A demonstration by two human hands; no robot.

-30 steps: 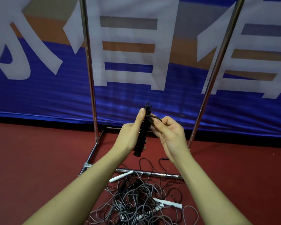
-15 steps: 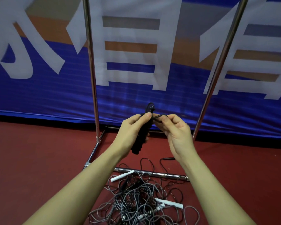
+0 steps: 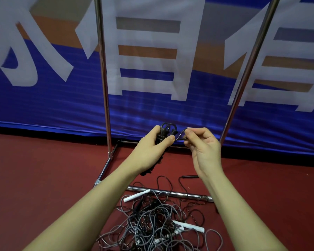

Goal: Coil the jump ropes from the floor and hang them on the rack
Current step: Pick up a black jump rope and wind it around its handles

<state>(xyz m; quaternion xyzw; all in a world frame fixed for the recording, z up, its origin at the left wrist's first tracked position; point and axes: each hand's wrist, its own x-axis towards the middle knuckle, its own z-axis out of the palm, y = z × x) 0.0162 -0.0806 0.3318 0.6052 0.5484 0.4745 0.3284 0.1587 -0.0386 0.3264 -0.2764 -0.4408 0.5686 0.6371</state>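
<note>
My left hand (image 3: pixel 152 144) grips a coiled black jump rope (image 3: pixel 166 130) with its handles bundled upright; the lower end pokes out below my wrist. My right hand (image 3: pixel 200 144) pinches a short loop of that rope's cord just right of the bundle. Both hands are held above the rack's base. The metal rack (image 3: pixel 102 78) has two upright poles and a floor frame. On the red floor below lies a tangled pile of grey and black jump ropes (image 3: pixel 152 225) with white handles (image 3: pixel 136 195).
A blue banner (image 3: pixel 43 98) with large white characters hangs behind the rack. A loose black handle (image 3: pixel 189 177) lies on the floor past the rack's front bar (image 3: pixel 170 192). Red floor extends left and right of the pile.
My left hand has turned so the bundle's top loops face me. My right hand has moved right, drawing a small loop of cord away from the bundle.
</note>
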